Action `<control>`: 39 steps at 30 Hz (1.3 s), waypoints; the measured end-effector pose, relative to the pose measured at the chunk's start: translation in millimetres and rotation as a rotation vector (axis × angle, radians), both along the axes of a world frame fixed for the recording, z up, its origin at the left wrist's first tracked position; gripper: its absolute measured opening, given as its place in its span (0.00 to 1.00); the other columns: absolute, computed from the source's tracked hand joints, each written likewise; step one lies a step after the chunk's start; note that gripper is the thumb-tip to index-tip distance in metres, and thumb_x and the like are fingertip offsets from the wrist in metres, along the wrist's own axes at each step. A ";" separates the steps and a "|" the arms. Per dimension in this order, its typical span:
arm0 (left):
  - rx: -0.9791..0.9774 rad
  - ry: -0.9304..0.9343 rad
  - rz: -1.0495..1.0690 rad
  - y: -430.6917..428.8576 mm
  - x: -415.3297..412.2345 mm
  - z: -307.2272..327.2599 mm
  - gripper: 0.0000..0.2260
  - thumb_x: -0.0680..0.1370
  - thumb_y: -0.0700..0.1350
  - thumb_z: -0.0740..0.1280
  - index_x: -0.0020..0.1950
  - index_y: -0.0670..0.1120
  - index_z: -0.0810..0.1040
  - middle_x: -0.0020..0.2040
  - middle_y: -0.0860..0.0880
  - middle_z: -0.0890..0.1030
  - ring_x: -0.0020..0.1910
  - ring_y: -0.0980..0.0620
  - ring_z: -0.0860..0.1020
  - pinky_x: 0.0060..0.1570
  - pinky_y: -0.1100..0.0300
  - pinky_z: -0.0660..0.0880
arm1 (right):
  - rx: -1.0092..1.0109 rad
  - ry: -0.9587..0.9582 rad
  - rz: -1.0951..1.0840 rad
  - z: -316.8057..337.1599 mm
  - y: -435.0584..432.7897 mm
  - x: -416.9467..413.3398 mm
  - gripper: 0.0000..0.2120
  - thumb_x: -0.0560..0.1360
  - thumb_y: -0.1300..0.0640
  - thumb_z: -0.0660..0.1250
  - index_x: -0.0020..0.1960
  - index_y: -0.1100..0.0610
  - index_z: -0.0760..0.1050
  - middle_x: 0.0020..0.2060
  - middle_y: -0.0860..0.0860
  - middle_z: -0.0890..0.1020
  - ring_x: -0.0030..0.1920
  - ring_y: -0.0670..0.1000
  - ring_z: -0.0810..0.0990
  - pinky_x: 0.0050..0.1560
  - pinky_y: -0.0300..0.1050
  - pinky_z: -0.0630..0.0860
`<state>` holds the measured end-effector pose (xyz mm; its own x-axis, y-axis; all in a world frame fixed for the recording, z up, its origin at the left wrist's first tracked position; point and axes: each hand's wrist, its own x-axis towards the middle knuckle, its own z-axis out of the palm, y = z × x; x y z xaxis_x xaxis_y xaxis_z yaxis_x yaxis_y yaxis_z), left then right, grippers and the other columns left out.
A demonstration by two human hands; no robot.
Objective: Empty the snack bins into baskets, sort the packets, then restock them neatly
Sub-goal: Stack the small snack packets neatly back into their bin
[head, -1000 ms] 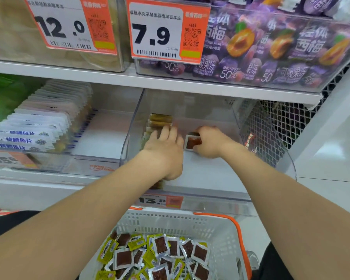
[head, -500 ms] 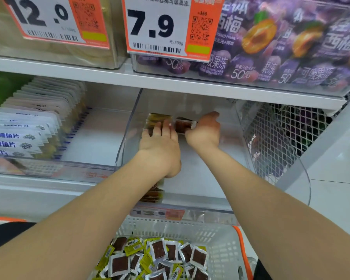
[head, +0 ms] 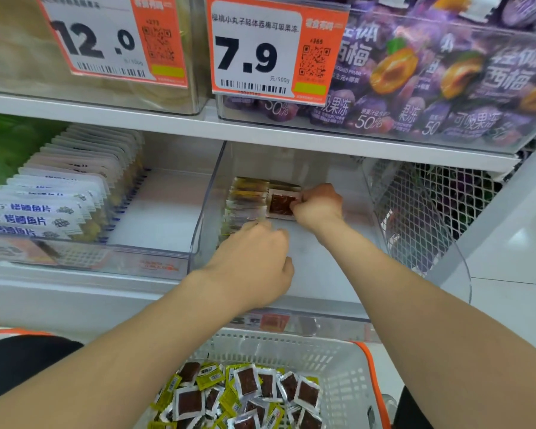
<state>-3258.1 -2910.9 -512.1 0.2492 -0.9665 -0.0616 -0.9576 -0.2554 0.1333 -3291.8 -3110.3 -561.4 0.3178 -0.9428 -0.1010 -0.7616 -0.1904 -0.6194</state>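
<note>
Both hands are inside the clear bin (head: 415, 218). The right hand (head: 317, 205) pinches one square packet (head: 281, 205) that stands up at the back with its brown window facing me, and the left hand (head: 254, 261) curls by the row of packets (head: 246, 199) running front to back, though I cannot tell if it grips. The bin floor is bare to the right and in front, and the basket (head: 338, 360) below holds a pile (head: 245, 394) I cannot count.

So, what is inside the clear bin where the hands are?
A row of packets stands at the back left; the right hand pinches one red packet beside it. The left hand hides the row's near end.
</note>
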 end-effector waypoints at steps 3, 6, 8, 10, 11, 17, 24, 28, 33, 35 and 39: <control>-0.123 0.044 -0.040 12.2 -0.2 -2.9 0.15 0.83 0.51 0.59 0.60 0.44 0.78 0.59 0.44 0.80 0.57 0.44 0.79 0.54 0.49 0.78 | -0.048 0.031 0.070 0.6 4.4 -12.0 0.10 0.74 0.55 0.70 0.48 0.63 0.77 0.41 0.57 0.80 0.47 0.60 0.80 0.36 0.39 0.70; -0.196 0.102 -0.036 20.5 -2.3 -2.1 0.14 0.83 0.51 0.58 0.59 0.45 0.80 0.57 0.45 0.81 0.54 0.44 0.81 0.52 0.46 0.80 | -0.087 0.037 0.109 10.1 18.5 -23.5 0.11 0.77 0.54 0.69 0.47 0.62 0.77 0.41 0.55 0.81 0.51 0.61 0.82 0.42 0.43 0.75; -0.260 0.110 -0.030 26.8 -7.3 4.4 0.12 0.83 0.50 0.59 0.56 0.46 0.80 0.53 0.47 0.80 0.53 0.45 0.80 0.51 0.48 0.79 | -0.132 0.032 0.123 25.3 34.7 -32.5 0.10 0.78 0.53 0.67 0.51 0.60 0.79 0.48 0.57 0.84 0.56 0.61 0.81 0.47 0.45 0.76; -0.356 0.056 -0.037 37.7 -17.1 15.1 0.09 0.82 0.50 0.59 0.51 0.48 0.78 0.48 0.50 0.77 0.50 0.48 0.76 0.47 0.50 0.77 | -0.215 -0.017 0.208 46.9 58.7 -44.6 0.10 0.78 0.56 0.64 0.52 0.58 0.82 0.49 0.56 0.85 0.56 0.61 0.81 0.51 0.46 0.78; -0.403 0.021 -0.041 46.3 -24.0 22.1 0.08 0.81 0.51 0.60 0.48 0.50 0.76 0.45 0.52 0.76 0.48 0.49 0.75 0.45 0.51 0.76 | -0.266 -0.067 0.283 58.1 72.4 -52.6 0.11 0.79 0.56 0.63 0.51 0.56 0.84 0.45 0.55 0.86 0.53 0.60 0.82 0.53 0.47 0.80; 0.020 0.238 -0.252 112.8 -38.6 26.4 0.08 0.72 0.55 0.61 0.37 0.52 0.71 0.30 0.55 0.76 0.31 0.57 0.74 0.36 0.55 0.75 | -0.483 -0.261 0.724 89.4 171.6 -142.2 0.09 0.76 0.54 0.63 0.46 0.50 0.82 0.25 0.38 0.73 0.28 0.43 0.74 0.38 0.42 0.75; 0.599 0.195 -0.221 136.5 -33.1 -108.2 0.11 0.81 0.47 0.58 0.48 0.47 0.79 0.44 0.46 0.81 0.41 0.45 0.76 0.44 0.51 0.75 | -0.257 0.601 1.111 -9.5 216.1 -185.1 0.09 0.77 0.53 0.60 0.44 0.56 0.76 0.39 0.56 0.78 0.43 0.62 0.80 0.40 0.51 0.79; 0.666 0.273 -0.007 153.9 -21.5 -193.1 0.10 0.83 0.44 0.59 0.50 0.42 0.78 0.46 0.42 0.79 0.41 0.44 0.75 0.49 0.47 0.78 | 0.046 0.634 0.913 -100.7 199.8 -195.5 0.06 0.77 0.59 0.62 0.42 0.57 0.74 0.42 0.58 0.80 0.45 0.62 0.80 0.47 0.55 0.81; 0.656 0.334 0.367 191.8 -26.3 -282.0 0.28 0.85 0.52 0.59 0.84 0.52 0.56 0.85 0.41 0.47 0.82 0.33 0.50 0.79 0.39 0.58 | 0.305 0.653 0.695 -210.9 208.0 -214.9 0.11 0.79 0.62 0.60 0.40 0.57 0.60 0.42 0.58 0.75 0.42 0.58 0.74 0.44 0.50 0.71; 0.660 0.370 0.489 200.3 -31.1 -304.3 0.35 0.86 0.57 0.57 0.85 0.47 0.42 0.84 0.41 0.37 0.83 0.33 0.42 0.80 0.38 0.52 | 0.384 0.663 0.678 -243.8 221.3 -215.0 0.06 0.79 0.62 0.60 0.45 0.56 0.65 0.52 0.60 0.78 0.51 0.61 0.79 0.49 0.50 0.75; 0.551 0.432 0.637 200.6 -35.7 -348.5 0.40 0.84 0.62 0.55 0.84 0.46 0.35 0.84 0.43 0.35 0.83 0.35 0.37 0.81 0.38 0.44 | 0.484 0.527 0.552 -289.5 253.4 -193.2 0.20 0.81 0.58 0.63 0.71 0.56 0.69 0.64 0.60 0.78 0.63 0.62 0.79 0.58 0.53 0.78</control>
<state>-3293.8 -2710.3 -860.6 0.5686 -0.4639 -0.6793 -0.5124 -0.8458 0.1487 -3485.1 -2856.8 -850.9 0.5124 -0.4868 -0.7075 -0.8471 -0.4219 -0.3232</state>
